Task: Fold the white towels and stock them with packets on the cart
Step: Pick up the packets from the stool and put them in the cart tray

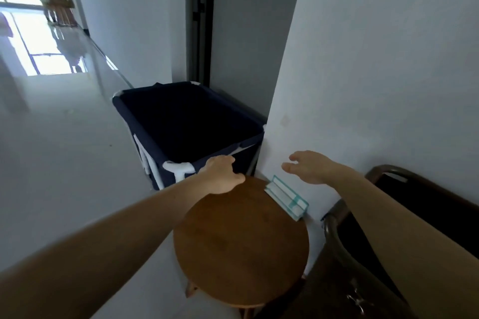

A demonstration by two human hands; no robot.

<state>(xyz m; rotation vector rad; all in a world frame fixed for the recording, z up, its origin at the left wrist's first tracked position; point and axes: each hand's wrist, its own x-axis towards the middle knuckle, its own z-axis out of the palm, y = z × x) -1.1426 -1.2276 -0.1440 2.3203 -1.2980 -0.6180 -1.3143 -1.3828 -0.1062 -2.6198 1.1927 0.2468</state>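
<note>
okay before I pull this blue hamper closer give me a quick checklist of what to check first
1. Left hand gripping the navy hamper rim: ok, fingers curl over the near edge.
2. Right hand free: ok, open and empty, hovering by the wall.
3. Towels inside the hamper: cannot tell, the interior is too dark.
4. Path toward you: not ok, the round wooden stool stands directly in front of the hamper.
5. Packet on the stool's far edge: not ok, it sits against the wall and could slip off if the stool is bumped.
6. Floor on the left: ok, open.
</note>
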